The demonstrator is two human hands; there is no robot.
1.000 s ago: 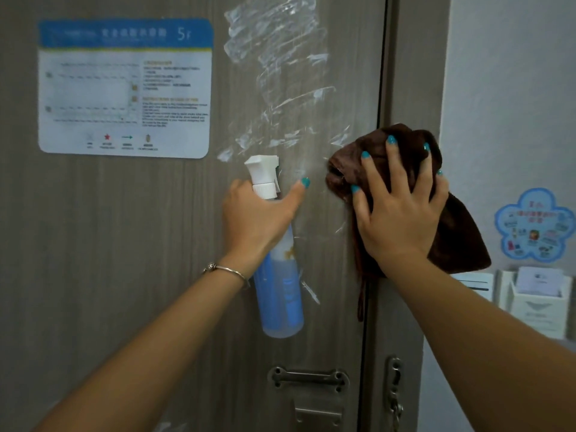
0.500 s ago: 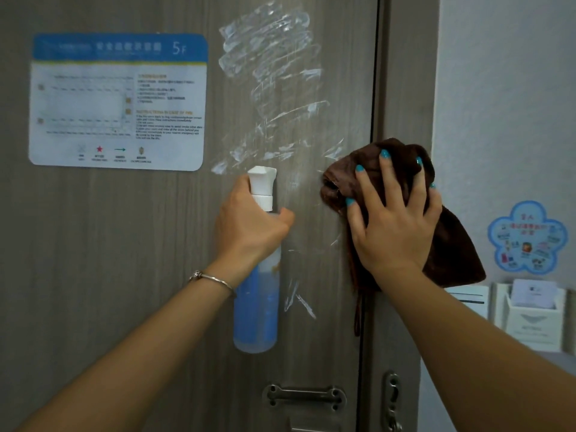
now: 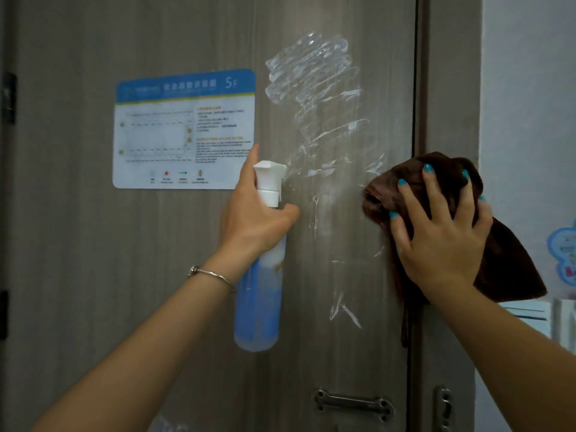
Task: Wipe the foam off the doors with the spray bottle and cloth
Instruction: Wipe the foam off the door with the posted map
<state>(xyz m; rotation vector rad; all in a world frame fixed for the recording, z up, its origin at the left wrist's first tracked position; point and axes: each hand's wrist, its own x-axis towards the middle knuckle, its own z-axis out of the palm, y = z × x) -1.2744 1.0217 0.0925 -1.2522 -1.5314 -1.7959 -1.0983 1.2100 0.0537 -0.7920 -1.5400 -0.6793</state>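
The person is standing close to a grey wood-grain door (image 3: 93, 275), working on the white foam (image 3: 314, 88) smeared over its upper right part. The left hand (image 3: 252, 222) is gripping the neck of a blue spray bottle (image 3: 258, 294), fingers curled round it just under the white nozzle, which is pointing toward the lower streaks of foam; held upright and near the door like this, it is placed to wet the smears directly. The forefinger seems to be sitting at the trigger, though it is hard to tell whether it is squeezing.

The right hand (image 3: 442, 238) is pressing a brown cloth (image 3: 511, 269) against the door's right edge, by the gap with the frame (image 3: 448, 88). Its fingers are spread wide over the bunched cloth, which is probably giving a broad, even push for wiping; the loose end is hanging down past the wrist.

Most of the foam is lying above and left of the cloth, so the wiping looks far from finished. A blue-topped notice (image 3: 184, 129) is stuck just left of the foam, and spray could be drifting onto it. A metal latch (image 3: 353, 403) is sitting lower on the door.
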